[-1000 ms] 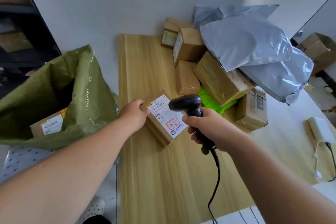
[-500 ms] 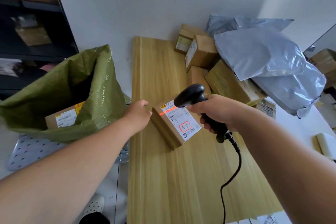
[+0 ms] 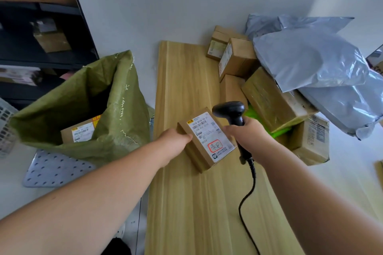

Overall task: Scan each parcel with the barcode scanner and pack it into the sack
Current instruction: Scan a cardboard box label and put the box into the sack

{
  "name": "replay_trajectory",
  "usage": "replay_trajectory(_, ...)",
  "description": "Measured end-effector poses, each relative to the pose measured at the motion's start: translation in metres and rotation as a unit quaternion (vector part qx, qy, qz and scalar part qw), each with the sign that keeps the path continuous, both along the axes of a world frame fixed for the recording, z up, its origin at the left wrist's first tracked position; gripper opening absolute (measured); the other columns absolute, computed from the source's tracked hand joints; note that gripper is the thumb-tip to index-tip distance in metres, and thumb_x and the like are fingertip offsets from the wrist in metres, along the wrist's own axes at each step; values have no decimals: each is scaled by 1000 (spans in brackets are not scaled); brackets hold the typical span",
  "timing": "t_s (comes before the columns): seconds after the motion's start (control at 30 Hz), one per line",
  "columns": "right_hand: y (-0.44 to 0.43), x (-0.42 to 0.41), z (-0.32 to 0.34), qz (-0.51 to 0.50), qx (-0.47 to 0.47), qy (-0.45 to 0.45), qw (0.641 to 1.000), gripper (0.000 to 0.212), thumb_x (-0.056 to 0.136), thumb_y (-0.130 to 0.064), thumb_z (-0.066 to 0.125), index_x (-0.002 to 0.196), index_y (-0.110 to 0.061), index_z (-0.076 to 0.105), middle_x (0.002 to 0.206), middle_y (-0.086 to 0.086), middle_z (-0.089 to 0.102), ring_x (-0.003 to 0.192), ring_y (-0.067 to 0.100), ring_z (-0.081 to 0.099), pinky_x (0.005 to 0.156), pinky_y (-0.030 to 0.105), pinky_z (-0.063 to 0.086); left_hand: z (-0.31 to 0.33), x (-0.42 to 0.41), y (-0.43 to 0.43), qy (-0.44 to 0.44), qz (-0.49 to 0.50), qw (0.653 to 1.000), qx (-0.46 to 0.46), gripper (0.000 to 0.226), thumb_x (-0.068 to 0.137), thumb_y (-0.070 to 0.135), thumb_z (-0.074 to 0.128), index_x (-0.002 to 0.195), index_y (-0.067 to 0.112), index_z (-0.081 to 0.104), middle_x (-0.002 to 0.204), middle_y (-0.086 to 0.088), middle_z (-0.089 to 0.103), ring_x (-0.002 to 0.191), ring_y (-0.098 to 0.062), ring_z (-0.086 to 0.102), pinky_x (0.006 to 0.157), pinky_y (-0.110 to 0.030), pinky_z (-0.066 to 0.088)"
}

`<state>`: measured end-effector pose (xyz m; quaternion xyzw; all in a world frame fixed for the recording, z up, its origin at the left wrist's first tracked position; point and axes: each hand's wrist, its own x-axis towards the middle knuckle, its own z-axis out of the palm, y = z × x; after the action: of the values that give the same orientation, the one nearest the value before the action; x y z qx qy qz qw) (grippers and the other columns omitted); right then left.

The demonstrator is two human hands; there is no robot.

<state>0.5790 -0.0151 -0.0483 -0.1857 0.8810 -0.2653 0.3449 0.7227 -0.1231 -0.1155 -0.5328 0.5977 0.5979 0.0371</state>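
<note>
Pale wooden tabletop (image 3: 186, 203): small brown cardboard parcel (image 3: 204, 152) on it, white label (image 3: 209, 136) up, left hand (image 3: 174, 143) gripping its side. Right hand (image 3: 248, 136) clasps black corded barcode scanner (image 3: 230, 109) just beside the label. Advised: steady parcel, aim at barcode, then green woven sack (image 3: 93, 109) at left.

sack (image 3: 83, 97) olive-green woven; parcel (image 3: 193, 154) brown, label (image 3: 209, 134) white; scanner (image 3: 230, 109) black; mailers (image 3: 306, 62) grey; table (image 3: 186, 203) pale wood-grain
</note>
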Motion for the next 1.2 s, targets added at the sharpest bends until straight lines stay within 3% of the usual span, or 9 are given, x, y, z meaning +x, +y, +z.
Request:
replay_trajectory(0.13, 4, 7, -18, -38, -54, -91, 994, 6, 93, -24, 65, 92, -23, 59, 85, 0, 69, 71, 13, 63, 57, 26, 45, 1, -8, 12, 16, 19, 996, 87, 44, 95, 38, 55, 133, 16, 49, 126, -3, 55, 110, -26, 56, 93, -38, 49)
replay_trajectory(0.23, 1, 12, -23, -58, -103, -115, 986, 9, 91, -26, 67, 98, -21, 63, 94, 6, 72, 84, 22, 69, 72, 34, 53, 6, -13, 13, 48, 38, 993, 100, 43, 95, 33, 56, 134, 21, 45, 130, 1, 56, 116, -23, 53, 95, -39, 44)
replay_trajectory(0.37, -9, 24, -9, -92, -172, -156, 968, 8, 93, -23, 66, 97, -19, 62, 94, 11, 71, 79, 29, 68, 72, 50, 57, 21, -7, -6, 126, 82, 988, 33, 52, 94, 30, 58, 136, 27, 28, 117, 6, 59, 93, -13, 59, 65, -23, 41)
replay_trajectory(0.43, -18, 34, 2, -94, -201, -173, 960, 7, 93, -23, 65, 99, -19, 62, 100, 14, 72, 86, 35, 69, 81, 60, 56, 32, 0, -21, 164, 95, 982, -7, 55, 92, 31, 61, 135, 30, 26, 117, 5, 61, 93, -13, 64, 70, -26, 48)
replay_trajectory(0.53, -37, 51, 20, -90, -231, -172, 953, 6, 95, -21, 64, 100, -22, 61, 108, 15, 73, 103, 38, 69, 87, 58, 56, 49, 18, -45, 200, 110, 972, -48, 61, 86, 34, 64, 137, 33, 30, 122, 0, 61, 97, -18, 67, 85, -38, 56)
replay_trajectory(0.73, -93, 94, 48, -54, -277, -182, 942, 7, 95, -20, 63, 99, -27, 61, 105, 5, 74, 102, 27, 70, 90, 50, 57, 72, 76, -105, 232, 120, 962, -74, 62, 81, 34, 67, 132, 55, 37, 119, 3, 52, 99, -15, 63, 88, -32, 53)
replay_trajectory(0.87, -145, 134, 45, -33, -272, -212, 938, 8, 94, -18, 64, 101, -23, 62, 107, 9, 74, 98, 27, 71, 88, 51, 57, 73, 124, -156, 194, 147, 969, -45, 71, 63, 44, 71, 124, 66, 42, 132, 0, 48, 106, -22, 61, 85, -41, 52)
replay_trajectory(1.0, -198, 169, 26, -23, -249, -225, 942, 11, 92, -19, 66, 103, -22, 63, 107, 8, 74, 101, 31, 70, 82, 47, 57, 63, 168, -206, 184, 168, 969, 2, 51, 85, 26, 63, 127, 50, 49, 115, 1, 67, 98, -22, 65, 69, -32, 50)
replay_trajectory(1.2, -254, 206, -13, -23, -191, -237, 952, 10, 92, -21, 67, 102, -20, 64, 101, 10, 72, 88, 31, 67, 80, 52, 58, 20, 209, -257, 144, 194, 969, 52, 39, 91, 27, 60, 126, 38, 52, 107, 1, 69, 98, -24, 63, 86, -42, 50)
